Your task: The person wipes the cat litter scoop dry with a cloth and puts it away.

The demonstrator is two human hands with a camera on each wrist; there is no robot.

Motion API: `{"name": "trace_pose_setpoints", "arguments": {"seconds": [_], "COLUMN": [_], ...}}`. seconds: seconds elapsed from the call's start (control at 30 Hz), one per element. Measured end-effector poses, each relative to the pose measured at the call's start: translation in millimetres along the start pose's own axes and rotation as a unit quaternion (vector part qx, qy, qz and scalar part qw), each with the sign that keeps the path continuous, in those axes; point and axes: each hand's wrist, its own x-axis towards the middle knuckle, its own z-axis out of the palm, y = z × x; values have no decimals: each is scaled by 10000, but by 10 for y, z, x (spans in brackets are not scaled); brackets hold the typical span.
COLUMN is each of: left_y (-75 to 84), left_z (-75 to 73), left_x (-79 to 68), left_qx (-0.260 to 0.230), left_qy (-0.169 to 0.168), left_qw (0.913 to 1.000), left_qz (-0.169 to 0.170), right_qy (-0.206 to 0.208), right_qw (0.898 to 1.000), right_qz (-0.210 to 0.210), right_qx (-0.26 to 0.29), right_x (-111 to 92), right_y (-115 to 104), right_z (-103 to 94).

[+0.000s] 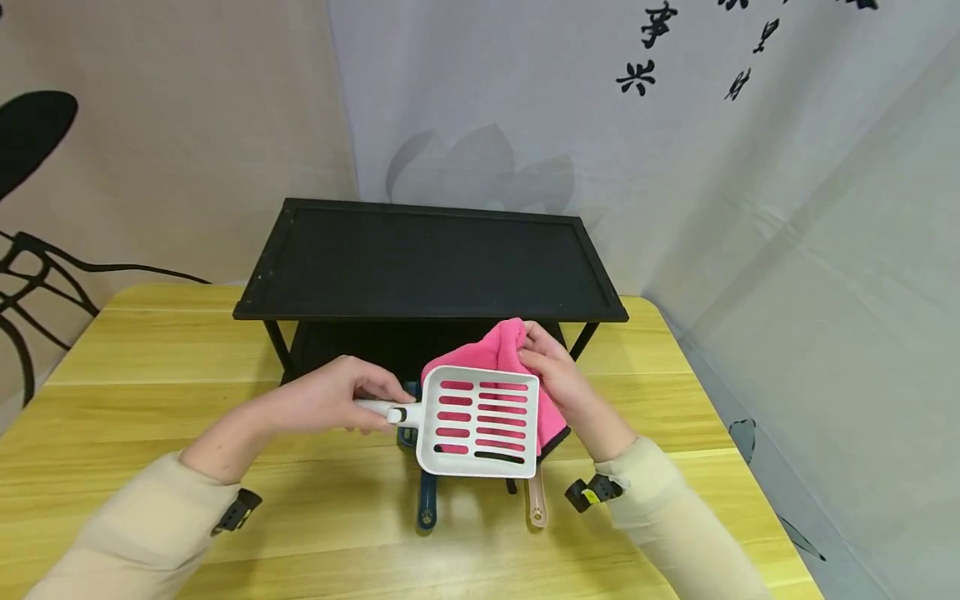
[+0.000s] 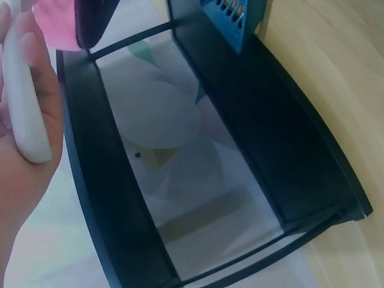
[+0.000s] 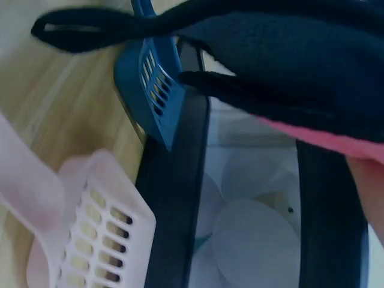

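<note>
My left hand (image 1: 330,398) grips the handle of a white slotted litter scoop (image 1: 429,421), its slotted head facing up toward the head camera. In the left wrist view, the fingers wrap round the scoop's white handle (image 2: 25,102). Behind the scoop, my right hand (image 1: 553,371) pinches a pink cloth (image 1: 480,353) by its upper edge. Pink shows through the slots. The cloth's dark side (image 3: 288,60), with a hanging loop, fills the top of the right wrist view.
A two-tier black shelf (image 1: 442,258) stands at the table's back. Before it lie a blue litter scoop (image 3: 165,96) and a pale pink one (image 3: 39,198), their handles toward me, partly hidden in the head view. Wooden table (image 1: 187,392) surrounds them.
</note>
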Motion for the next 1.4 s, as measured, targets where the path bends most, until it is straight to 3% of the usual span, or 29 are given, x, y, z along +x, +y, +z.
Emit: {"name": "trace_pose_setpoints", "arguments": {"seconds": [0.13,0.27,0.43,0.6,0.73,0.9,1.03,1.4], "left_y": [-10,-34,-49,-63,-106,-146,-160,-150], "left_z": [17,20,11,-6,-10,10,20,-16], "left_x": [40,39,12,-14,-35,-41,-37,-53], "left_qx": [-58,-59,35,156,182,204,233,279], "left_qy": [-217,-268,-202,-118,-114,-152,-171,-30], "left_qw": [9996,9994,9996,9998,9997,9996,9994,9996], "left_qz": [154,210,171,91,80,113,173,-18], "right_qy": [-551,-748,-574,-351,-423,-602,-519,-364], "right_qw": [9983,9965,9971,9990,9989,9925,9833,9900], "right_qz": [150,341,462,254,167,-5,-114,-167], "right_qx": [107,157,205,124,-73,-1061,-1743,-1356], "right_x": [51,65,53,18,-10,-27,-32,-77], "right_y": [39,67,88,77,42,-11,-42,-53], "right_z": [52,84,107,93,63,23,0,-82]}}
